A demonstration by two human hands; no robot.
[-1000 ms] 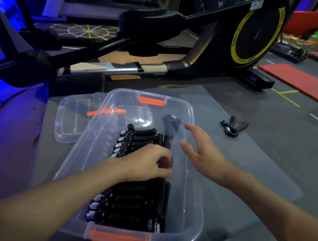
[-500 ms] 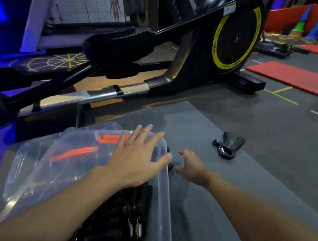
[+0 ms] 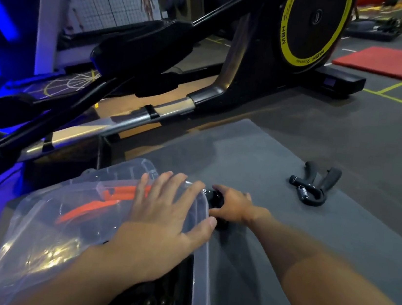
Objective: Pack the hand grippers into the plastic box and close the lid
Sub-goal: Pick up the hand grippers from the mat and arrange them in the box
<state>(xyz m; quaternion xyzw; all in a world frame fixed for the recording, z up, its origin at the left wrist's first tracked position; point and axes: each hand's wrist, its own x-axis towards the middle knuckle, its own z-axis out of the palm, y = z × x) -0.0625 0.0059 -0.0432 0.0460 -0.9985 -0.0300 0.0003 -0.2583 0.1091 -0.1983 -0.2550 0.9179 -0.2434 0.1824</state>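
left hand (image 3: 159,226): lay flat, fingers straight, on clear plastic box (image 3: 56,235).
right hand (image 3: 235,204): curled, seemingly round black hand gripper (image 3: 215,197).
spare black gripper (image 3: 314,184): lay at two o'clock.

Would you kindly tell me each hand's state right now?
Left hand: open, spread on the plastic box.
Right hand: holding a black hand gripper.

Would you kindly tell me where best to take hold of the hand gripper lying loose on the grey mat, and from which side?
Take the hand gripper by its two black handles, coming down from above. It lies flat on the mat with the handles splayed in a V pointing away and the spring loop nearest, so probably one wrap round both handles fits.
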